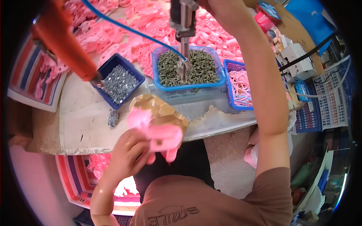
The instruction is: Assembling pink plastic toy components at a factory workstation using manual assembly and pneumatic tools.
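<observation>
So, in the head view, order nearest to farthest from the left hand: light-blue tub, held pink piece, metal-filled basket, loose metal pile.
1. Held pink piece: in the left hand.
2. Loose metal pile: on the table.
3. Metal-filled basket: behind the pile.
4. Light-blue tub: farther right.

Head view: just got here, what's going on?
The person's left hand holds a pink plastic part in front of a gold faceted block at the table edge; whether they touch isn't clear. The right arm is raised, with the right hand at the top edge near an upright metal tool; its hold is cut off. Behind are a dark blue bin of small metal pieces, a blue tub of grey-green pieces and a pink heap.
</observation>
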`<state>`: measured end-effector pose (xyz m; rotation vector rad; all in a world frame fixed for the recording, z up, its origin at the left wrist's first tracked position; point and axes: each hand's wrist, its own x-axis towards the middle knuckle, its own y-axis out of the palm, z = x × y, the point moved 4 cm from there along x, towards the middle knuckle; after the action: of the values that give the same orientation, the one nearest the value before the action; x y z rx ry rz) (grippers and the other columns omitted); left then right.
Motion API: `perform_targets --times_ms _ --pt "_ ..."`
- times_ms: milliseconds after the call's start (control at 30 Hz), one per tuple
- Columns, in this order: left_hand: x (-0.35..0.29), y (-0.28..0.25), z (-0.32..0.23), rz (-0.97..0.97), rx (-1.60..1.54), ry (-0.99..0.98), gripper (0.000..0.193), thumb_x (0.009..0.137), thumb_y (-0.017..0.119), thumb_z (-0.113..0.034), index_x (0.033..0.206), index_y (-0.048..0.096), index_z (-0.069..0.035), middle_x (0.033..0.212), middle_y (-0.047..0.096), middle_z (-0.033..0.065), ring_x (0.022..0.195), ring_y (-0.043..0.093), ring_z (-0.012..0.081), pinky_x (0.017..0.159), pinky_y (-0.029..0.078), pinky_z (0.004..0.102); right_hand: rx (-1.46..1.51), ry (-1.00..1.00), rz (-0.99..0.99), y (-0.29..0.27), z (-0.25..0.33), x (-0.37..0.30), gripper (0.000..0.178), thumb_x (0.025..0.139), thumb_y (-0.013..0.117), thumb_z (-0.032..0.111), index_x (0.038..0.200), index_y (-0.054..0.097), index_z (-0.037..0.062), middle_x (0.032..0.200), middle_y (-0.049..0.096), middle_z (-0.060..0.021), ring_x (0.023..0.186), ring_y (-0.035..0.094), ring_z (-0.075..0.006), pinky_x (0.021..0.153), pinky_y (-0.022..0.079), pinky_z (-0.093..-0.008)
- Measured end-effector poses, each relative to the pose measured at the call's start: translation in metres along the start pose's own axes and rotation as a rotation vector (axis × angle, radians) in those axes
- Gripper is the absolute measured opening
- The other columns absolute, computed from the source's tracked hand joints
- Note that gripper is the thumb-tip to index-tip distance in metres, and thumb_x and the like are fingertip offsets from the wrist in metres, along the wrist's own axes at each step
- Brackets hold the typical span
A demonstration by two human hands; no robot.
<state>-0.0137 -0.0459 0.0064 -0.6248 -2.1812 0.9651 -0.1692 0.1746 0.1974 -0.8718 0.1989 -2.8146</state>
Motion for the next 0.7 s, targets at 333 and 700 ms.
perform_targets --times_ms 333,700 --pt "-0.089 -0.105 -0.016 0.303 0.418 -0.6 0.049 0.073 0.078 -0.023 0.113 0.061 -0.001 0.093 0.064 0.0131 0.086 0.057 0.0334 0.078 0.046 0.0412 -1.417 0.266 0.032 -0.189 -0.292 -0.067 0.033 0.083 0.057 0.01 0.114 0.066 0.0115 0.112 0.066 -0.0172 0.113 0.058 -0.0334 0.095 0.047 -0.0445" --pt "0.024 -0.021 -0.003 0.32 -0.019 -0.253 0.044 0.082 0.073 -0.018 0.122 0.058 -0.005 0.114 0.063 0.0144 0.097 0.06 0.0323 0.081 0.049 0.0395 -1.059 0.295 -0.055 -0.161 -0.228 -0.08 0.022 0.085 0.068 0.027 0.091 0.069 0.0049 0.079 0.068 -0.0094 0.075 0.065 -0.0208 0.066 0.051 -0.0356"
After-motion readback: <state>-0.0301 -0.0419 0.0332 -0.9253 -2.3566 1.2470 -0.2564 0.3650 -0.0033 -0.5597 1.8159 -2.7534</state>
